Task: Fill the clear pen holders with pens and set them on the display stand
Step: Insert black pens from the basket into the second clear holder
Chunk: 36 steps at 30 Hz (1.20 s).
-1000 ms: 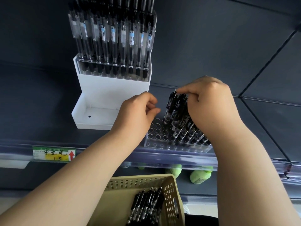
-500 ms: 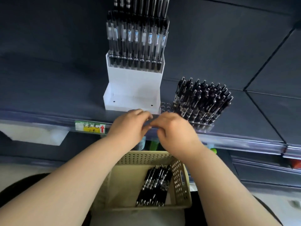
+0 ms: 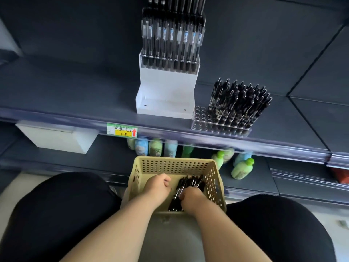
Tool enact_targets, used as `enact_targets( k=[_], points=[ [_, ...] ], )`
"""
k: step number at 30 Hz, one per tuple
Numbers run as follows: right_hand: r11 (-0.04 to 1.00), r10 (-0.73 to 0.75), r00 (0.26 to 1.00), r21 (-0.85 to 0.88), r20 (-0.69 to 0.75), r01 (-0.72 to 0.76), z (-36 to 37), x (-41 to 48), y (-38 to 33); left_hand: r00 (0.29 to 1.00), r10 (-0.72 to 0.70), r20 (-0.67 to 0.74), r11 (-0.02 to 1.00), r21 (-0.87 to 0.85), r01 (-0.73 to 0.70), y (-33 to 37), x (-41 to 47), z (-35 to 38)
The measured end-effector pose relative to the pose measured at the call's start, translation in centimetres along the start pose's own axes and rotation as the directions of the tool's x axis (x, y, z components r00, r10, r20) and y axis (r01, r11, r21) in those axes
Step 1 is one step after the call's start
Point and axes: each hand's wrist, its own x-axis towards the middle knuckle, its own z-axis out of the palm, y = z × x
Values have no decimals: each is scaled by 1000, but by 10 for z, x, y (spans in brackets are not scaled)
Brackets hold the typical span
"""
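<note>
Both hands have dropped from the shelf (image 3: 75, 95) edge into the beige basket (image 3: 175, 165). Right hand (image 3: 191, 198) curls around the loose pens (image 3: 190, 183) lying there; left hand (image 3: 158, 188) sits just beside them, fingers curled, though blur hides whether it holds anything. Up on the shelf, the clear pen holder (image 3: 221, 127) stands partly filled, touching the white display stand (image 3: 166, 87).
</note>
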Motion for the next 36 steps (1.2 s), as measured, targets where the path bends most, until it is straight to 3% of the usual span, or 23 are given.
enact_targets(
  k=[9,15,24,28,32,36],
  points=[
    [958,158,980,258,-123,-122,4,39,4,993,-99,68,995,-11,100,-4,41,44],
    [914,217,973,366,-78,-174,11,66,-3,953,-276,127,922,-246,300,-24,61,76],
    [853,280,960,459,-4,-247,9,90,-1,949,-229,215,881,-369,297,-31,72,82],
    [750,244,968,622,53,-223,13,86,2,933,-234,273,821,-459,340,-35,65,74],
    [704,179,979,683,93,-194,17,65,0,937,-177,302,868,-400,293,-37,49,58],
    [524,168,963,808,212,-270,29,39,1,933,-169,317,909,-315,272,-41,30,48]
  ],
)
